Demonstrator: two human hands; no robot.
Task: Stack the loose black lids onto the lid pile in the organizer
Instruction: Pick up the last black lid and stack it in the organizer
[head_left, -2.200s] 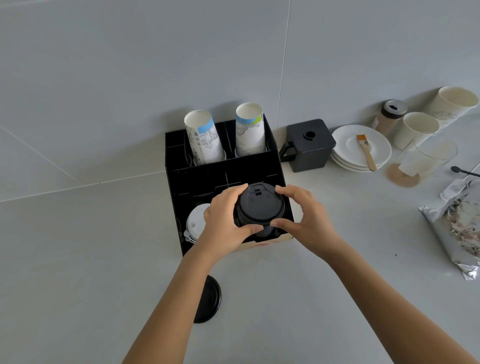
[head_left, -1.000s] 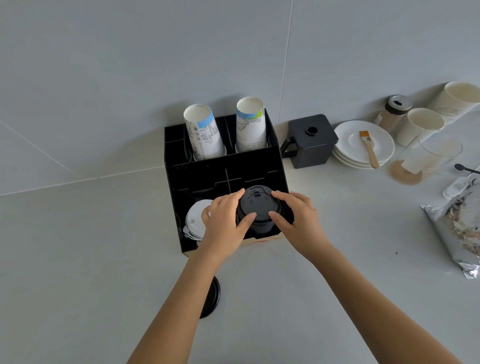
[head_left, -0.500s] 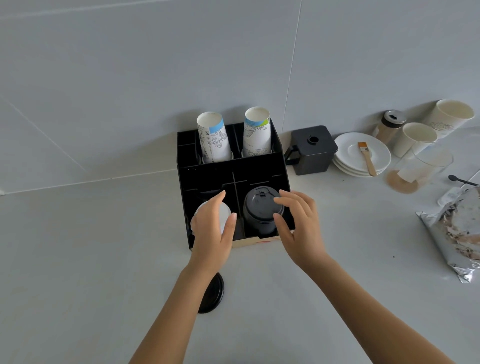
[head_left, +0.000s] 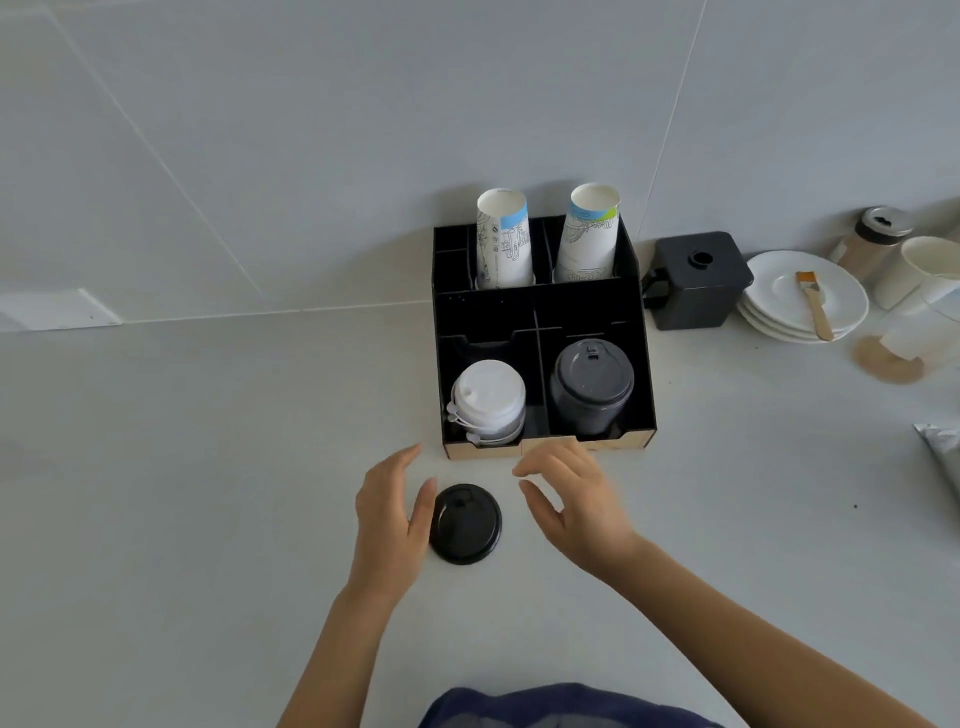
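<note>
Both hands have left the black lid pile (head_left: 592, 382) — left hand (head_left: 387, 525) and right hand (head_left: 574, 512), open and empty, flank the loose black lid (head_left: 465, 524) at the organizer's (head_left: 644, 364) 6 o'clock; a hurried pinch could skid it.

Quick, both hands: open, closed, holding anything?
Left hand: open, holding nothing, thumb beside the loose black lid.
Right hand: open, holding nothing.

Bright, even light; soft shadows, edges warped.

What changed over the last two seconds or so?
Both hands let go of the black lid pile and drew back toward the loose black lid; left hand and right hand now flank it, open. The organizer and lid stayed put.
</note>
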